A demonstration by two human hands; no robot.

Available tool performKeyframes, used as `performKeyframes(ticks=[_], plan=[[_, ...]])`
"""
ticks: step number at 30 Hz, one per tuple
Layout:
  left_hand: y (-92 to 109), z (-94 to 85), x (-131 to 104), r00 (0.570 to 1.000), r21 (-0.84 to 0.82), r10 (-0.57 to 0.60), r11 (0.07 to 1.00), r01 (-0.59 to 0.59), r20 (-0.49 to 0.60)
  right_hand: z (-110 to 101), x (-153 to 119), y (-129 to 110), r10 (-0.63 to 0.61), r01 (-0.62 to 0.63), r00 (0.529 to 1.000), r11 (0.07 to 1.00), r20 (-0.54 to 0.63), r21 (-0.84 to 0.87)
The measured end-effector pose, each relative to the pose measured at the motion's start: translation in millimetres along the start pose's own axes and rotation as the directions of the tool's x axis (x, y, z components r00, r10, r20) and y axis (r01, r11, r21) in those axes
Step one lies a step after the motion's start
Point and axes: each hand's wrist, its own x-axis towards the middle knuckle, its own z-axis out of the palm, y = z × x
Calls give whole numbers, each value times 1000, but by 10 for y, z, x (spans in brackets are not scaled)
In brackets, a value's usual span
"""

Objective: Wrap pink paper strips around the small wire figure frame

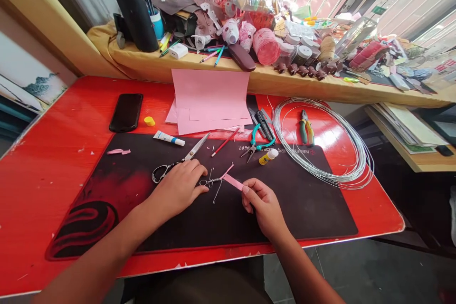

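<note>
A small twisted wire figure (214, 180) with a looped head and thin bent limbs lies on the dark mat between my hands. My left hand (183, 183) rests palm down just left of its loop, thumb and fingers apart, holding nothing that I can see. Behind that hand lie scissors (196, 147), their handles partly hidden. My right hand (261, 202) pinches one end of a pink paper strip (233, 181) between thumb and forefinger. The strip's other end meets the wire figure, where a narrow pink piece is on one limb.
Around the dark mat (302, 209) on the red table (85, 118) are a phone (126, 112), glue tube (169, 138), glue stick (268, 157), red pencil (225, 142), teal pliers (253, 145), pink paper sheets (212, 97), coiled wire (356, 152) and green-yellow pliers (307, 130).
</note>
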Motion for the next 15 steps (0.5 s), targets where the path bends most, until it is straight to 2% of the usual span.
performKeyframes(ticks=[3,7,11,15], plan=[[7,54,14,999,-8,27,1000,-26,24,20,10,-45,18,-16,999,997,32,-81],[-11,-28,87,1000,-93,23,995,-21,20,15,3,-116,61,-41,991,985,120,-167],[-32,-142,124,991,-282,-107,951,127,86,-5,1,-171,121,-80,977,971,174,-225],[-49,-175,142,967,-555,-174,793,251,188,-4,31,-222,169,-90,955,947,243,-307]])
